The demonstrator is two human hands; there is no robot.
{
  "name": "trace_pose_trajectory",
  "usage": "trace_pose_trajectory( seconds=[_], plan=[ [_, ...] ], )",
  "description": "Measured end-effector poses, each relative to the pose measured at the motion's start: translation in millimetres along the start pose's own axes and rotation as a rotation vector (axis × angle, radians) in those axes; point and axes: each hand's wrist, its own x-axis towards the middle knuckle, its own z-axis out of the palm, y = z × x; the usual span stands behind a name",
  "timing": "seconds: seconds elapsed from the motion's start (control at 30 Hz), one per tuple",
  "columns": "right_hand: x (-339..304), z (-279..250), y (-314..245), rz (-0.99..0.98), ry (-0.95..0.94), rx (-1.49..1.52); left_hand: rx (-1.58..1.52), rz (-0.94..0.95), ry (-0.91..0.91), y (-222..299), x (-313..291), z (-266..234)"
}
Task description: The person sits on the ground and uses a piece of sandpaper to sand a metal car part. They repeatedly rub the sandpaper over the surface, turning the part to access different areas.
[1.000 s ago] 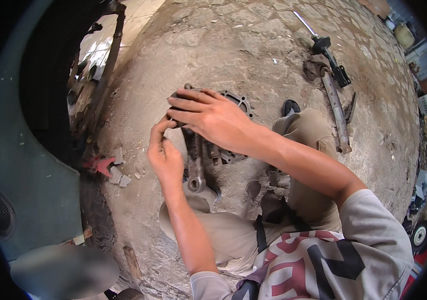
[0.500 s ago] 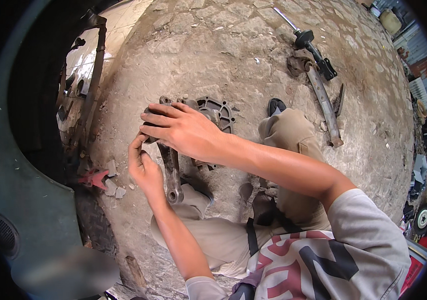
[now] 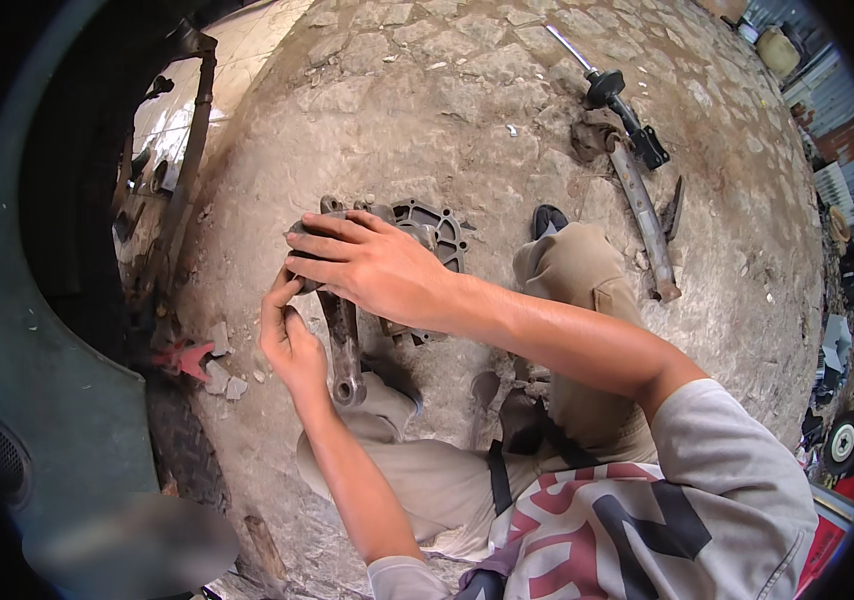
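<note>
A greasy dark rounded metal part (image 3: 308, 243) sits mostly hidden beneath my hands. Across its top lies my right hand (image 3: 382, 268), the fingers side by side and bent over its far-left edge. My left hand (image 3: 292, 340) is closed at the near-left edge of the same part, fingertips under the right hand's fingers. A metal arm with an eye at its end (image 3: 344, 350) runs from below my hands toward my knee. Just right of them, a cast metal housing (image 3: 452, 235) with bolt holes round its flange is partly covered by my right hand and wrist.
On the stone floor at the upper right lie a shock absorber strut (image 3: 627, 115) and a long rusty metal arm (image 3: 644, 215). A green vehicle body panel (image 3: 57, 400) fills the left side. A red pointed object (image 3: 183, 358) lies beside broken stones.
Both hands stay on the dark part, with only a slight shift of the fingers. The whole view has moved a little.
</note>
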Motion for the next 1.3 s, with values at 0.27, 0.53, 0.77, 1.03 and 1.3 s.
trace_pose_trajectory(
  seconds=[0.27,0.53,0.77,1.03,1.3],
  plan=[
    [0,1,1,-0.003,0.008,0.018,0.005,0.017,0.017,-3,1,3],
    [0,0,0,0.007,0.001,0.034,-0.017,0.034,0.017,-1,1,4],
    [-1,2,1,0.014,0.016,0.049,-0.015,0.012,0.017,-2,1,6],
    [-4,8,-2,0.099,0.077,0.2,0.027,0.063,-0.049,4,4,2],
    [-7,1,-3,0.027,0.075,-0.026,0.013,0.12,-0.151,18,6,-3]
  ],
)
